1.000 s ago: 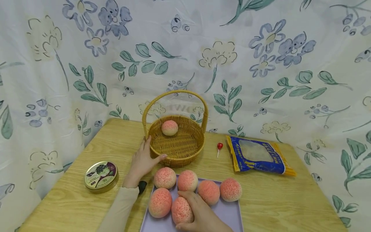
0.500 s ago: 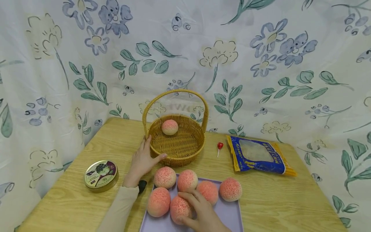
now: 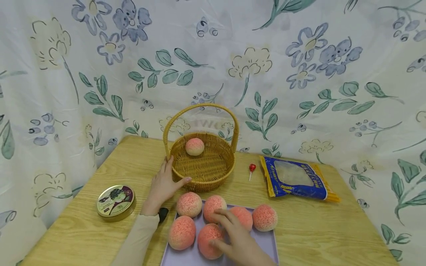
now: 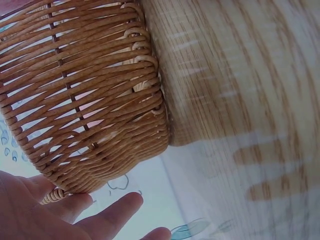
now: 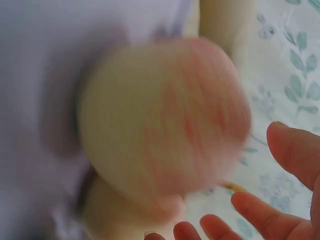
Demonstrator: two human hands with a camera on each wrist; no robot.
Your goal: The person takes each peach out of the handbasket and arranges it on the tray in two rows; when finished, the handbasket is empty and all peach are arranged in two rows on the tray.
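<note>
Several pink-and-cream peaches lie on a lilac tray (image 3: 263, 247), one of them the front-middle peach (image 3: 207, 236). Over its right side my right hand (image 3: 241, 242) hovers with fingers spread; the right wrist view shows the blurred peach (image 5: 165, 120) apart from the thumb and fingers. A wicker basket (image 3: 206, 184) with a tall handle stands behind the tray, one peach (image 3: 195, 146) inside it. My left hand (image 3: 163, 186) rests against the basket's left side, thumb towards the front rim. Spread fingers (image 4: 117, 212) show beside the woven wall (image 4: 80, 95) in the left wrist view.
A round tin (image 3: 116, 202) with a printed lid stands on the table at left. Right of the basket lie a red lollipop (image 3: 252, 168) and a blue-and-yellow bag (image 3: 296, 178). A floral curtain (image 3: 213, 66) hangs behind the table.
My right hand has loosened from the front-middle peach and shifted slightly right. That peach has turned, with more of its pink side up. The left hand stays at the basket.
</note>
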